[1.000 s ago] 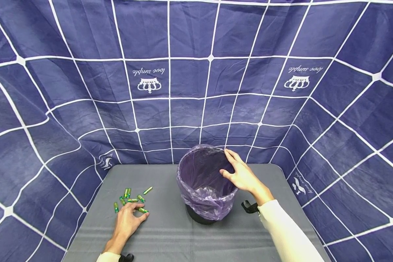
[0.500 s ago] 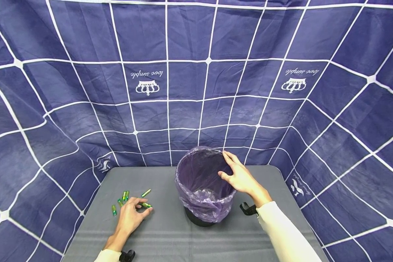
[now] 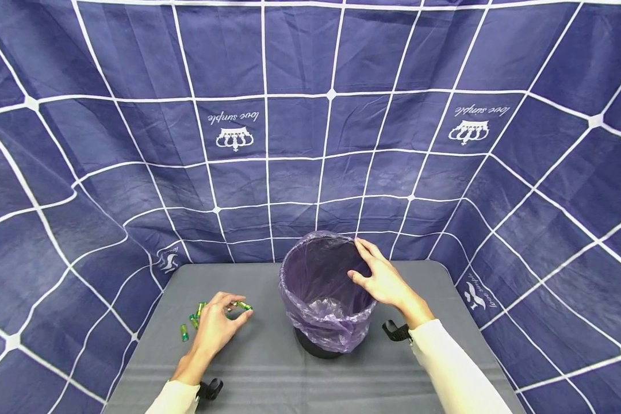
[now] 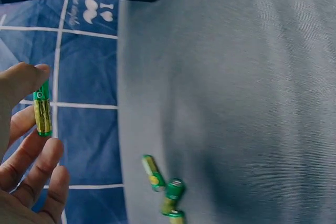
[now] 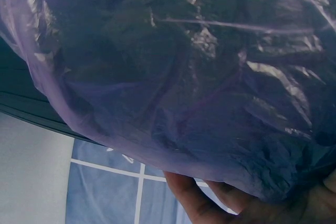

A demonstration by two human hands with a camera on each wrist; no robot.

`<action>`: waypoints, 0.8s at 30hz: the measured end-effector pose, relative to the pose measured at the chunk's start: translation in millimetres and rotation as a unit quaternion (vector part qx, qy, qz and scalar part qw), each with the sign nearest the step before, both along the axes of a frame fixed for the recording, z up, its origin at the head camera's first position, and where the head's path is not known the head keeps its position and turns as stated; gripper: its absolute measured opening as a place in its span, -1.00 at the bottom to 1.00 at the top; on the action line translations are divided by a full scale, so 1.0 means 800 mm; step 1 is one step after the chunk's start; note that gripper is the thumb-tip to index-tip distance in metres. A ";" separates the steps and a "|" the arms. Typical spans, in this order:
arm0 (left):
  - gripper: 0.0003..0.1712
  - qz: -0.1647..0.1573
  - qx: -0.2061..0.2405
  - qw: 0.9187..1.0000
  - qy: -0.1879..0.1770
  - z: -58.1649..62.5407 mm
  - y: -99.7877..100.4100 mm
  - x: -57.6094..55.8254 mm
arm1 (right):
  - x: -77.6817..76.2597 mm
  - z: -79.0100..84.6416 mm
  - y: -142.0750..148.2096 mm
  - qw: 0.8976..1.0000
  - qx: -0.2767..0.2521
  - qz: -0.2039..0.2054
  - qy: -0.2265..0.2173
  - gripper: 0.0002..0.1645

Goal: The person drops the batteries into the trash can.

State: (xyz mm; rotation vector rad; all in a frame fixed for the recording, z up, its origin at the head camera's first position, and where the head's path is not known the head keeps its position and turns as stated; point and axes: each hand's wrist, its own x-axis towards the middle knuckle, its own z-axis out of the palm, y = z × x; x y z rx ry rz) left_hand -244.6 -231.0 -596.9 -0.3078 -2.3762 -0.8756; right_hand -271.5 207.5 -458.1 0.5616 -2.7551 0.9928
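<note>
Up off the table at the left, my left hand (image 3: 216, 325) pinches a green and yellow battery (image 3: 244, 305) between thumb and fingertips. In the left wrist view that battery (image 4: 42, 109) points downward from the thumb. Several more batteries (image 3: 184, 332) lie on the table just left of the hand. A black trash bin (image 3: 318, 347) stands right of the middle, lined with a purple plastic bag (image 3: 336, 333) folded over its rim. My right hand (image 3: 385, 283) grips the bin's right rim, thumb on the inner side. The right wrist view shows its fingers (image 5: 189, 195) partly hidden behind the bag.
A grey cloth covers the table (image 3: 269, 368). Blue curtain fabric (image 3: 295, 138) with white grid lines encloses the back and both sides. Each wrist wears a black strap (image 3: 210, 390).
My left hand has risen from the table and moved right and away, carrying a battery up from the pile. My right hand stays on the bin's rim.
</note>
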 end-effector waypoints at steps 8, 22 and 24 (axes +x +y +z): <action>-0.59 -0.008 0.002 1.000 0.005 0.040 0.013 -0.007 | 0.002 0.002 0.002 1.000 -0.003 0.000 -0.005 0.04; -0.57 -0.063 0.021 0.996 0.057 0.141 0.045 -0.022 | 0.000 -0.001 0.002 1.000 -0.006 0.001 -0.007 0.05; -0.57 -0.074 0.024 0.995 0.061 0.155 0.050 -0.024 | 0.000 -0.001 0.002 1.000 -0.009 0.001 -0.011 0.06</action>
